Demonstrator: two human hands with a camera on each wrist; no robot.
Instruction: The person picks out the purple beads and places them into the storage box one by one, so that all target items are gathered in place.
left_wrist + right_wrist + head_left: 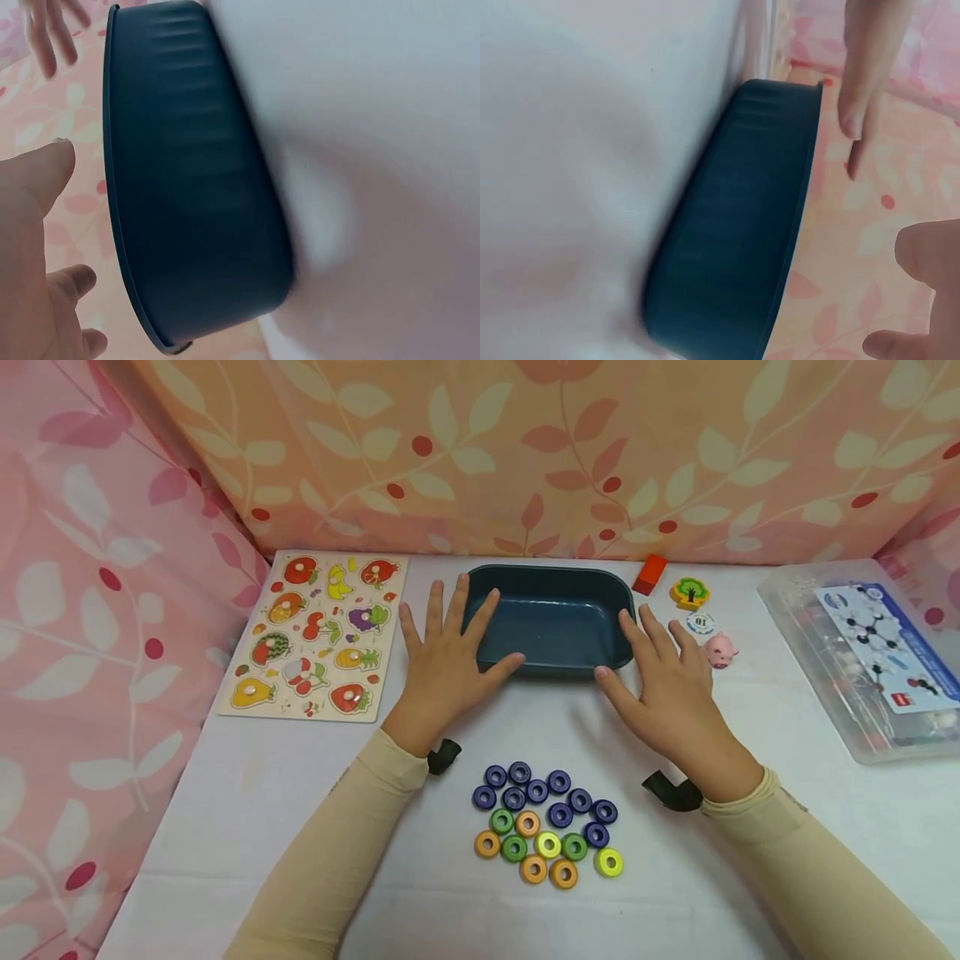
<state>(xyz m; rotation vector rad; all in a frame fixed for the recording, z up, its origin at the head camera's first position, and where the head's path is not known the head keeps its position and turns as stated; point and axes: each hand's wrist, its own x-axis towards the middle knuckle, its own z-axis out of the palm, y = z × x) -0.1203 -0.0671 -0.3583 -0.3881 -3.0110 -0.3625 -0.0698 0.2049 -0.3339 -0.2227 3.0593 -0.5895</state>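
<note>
Leftmost, a fruit peg puzzle board (360, 681) lay flat at the upper left of the frame. Beside it my left hand (447, 664) was released, fingers spread, the thumb apart from the dark teal basin (555, 639), which sat at upper centre. At lower centre lay loose purple, green, orange and yellow rings (528, 792). My right hand (667, 689), likewise unclenched and holding nothing, hung near the basin's right end. Past it, upper right, were a red block (650, 574), a tree piece (689, 593), a pink pig (720, 650) and a clear plastic case (817, 635).
</note>
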